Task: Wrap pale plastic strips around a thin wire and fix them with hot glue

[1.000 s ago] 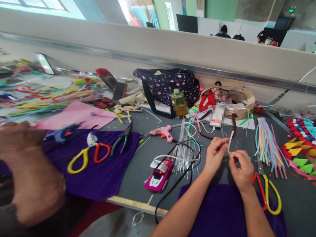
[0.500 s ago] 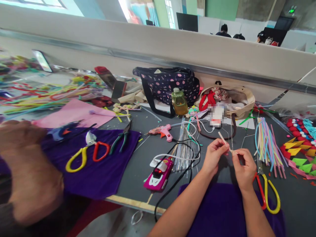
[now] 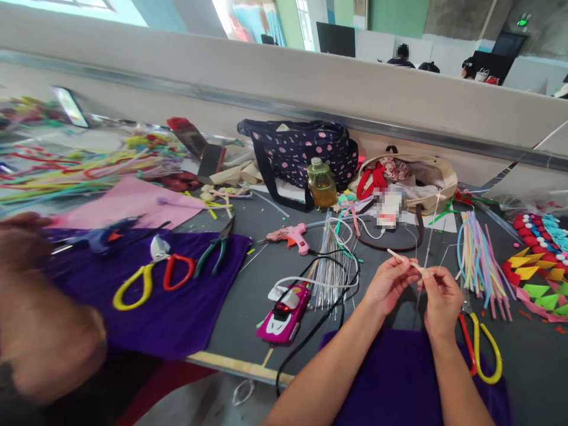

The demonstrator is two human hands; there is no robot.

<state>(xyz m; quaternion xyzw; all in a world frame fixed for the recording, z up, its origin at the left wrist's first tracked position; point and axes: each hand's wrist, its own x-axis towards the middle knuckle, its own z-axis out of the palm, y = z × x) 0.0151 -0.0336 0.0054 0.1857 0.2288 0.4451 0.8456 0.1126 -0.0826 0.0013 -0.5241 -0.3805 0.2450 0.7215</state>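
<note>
My left hand [image 3: 387, 284] and my right hand [image 3: 441, 302] meet above the grey table [image 3: 248, 296], both pinching a thin pale pink strip [image 3: 402, 259] together with a fine wire [image 3: 429, 236] that rises upward. The strip's free end points up and to the left. A purple cloth [image 3: 399, 378] lies under my forearms. Red and yellow scissors [image 3: 481, 349] rest just right of my right hand.
A pink glue gun [image 3: 290, 235], a pink car-shaped device [image 3: 284, 310], a wire bundle [image 3: 331, 266], a bottle [image 3: 322, 183] and bags [image 3: 302, 151] lie ahead. Coloured strips [image 3: 481, 260] sit right. Another person's blurred arm [image 3: 39, 319] is at left, near pliers [image 3: 219, 248] and scissors [image 3: 146, 278].
The strip's free end has swung from upright to tilted left. My hands have drifted slightly right. The other person's arm at left has shifted lower.
</note>
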